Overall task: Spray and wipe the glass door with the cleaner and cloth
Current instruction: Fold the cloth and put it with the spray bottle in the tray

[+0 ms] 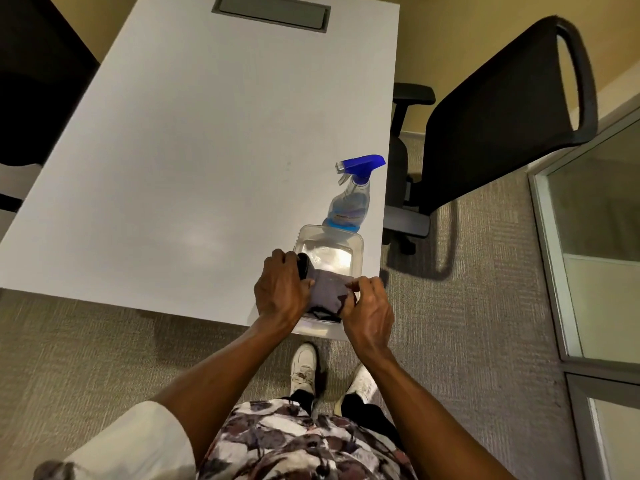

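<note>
Head view showed both hands closed on a grey cloth (329,292): left grip (280,289), right grip (369,311), over a clear tub (356,251) beside the spray bottle (349,199) on the surface (173,150).

Soft grey cloth (329,292), clear glossy plastic tub (356,249), translucent plastic spray bottle (349,202), smooth matt table (194,161).
</note>
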